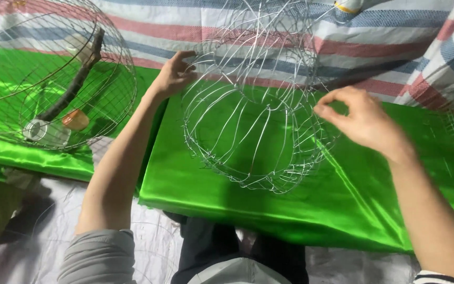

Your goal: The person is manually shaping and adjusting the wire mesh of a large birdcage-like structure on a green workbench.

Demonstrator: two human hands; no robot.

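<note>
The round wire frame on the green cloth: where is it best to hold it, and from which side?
Probably the wire frame is best held by its upper rim, from both sides, as the left hand and right hand hold it: thin open wires may bend.

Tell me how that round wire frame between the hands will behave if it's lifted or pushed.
The wire frame is thin open wire, so probably light for its size. Its rounded shape on the shiny green cloth suggests it may slide or roll. The left hand and right hand steady opposite sides; the wires likely flex.
</note>
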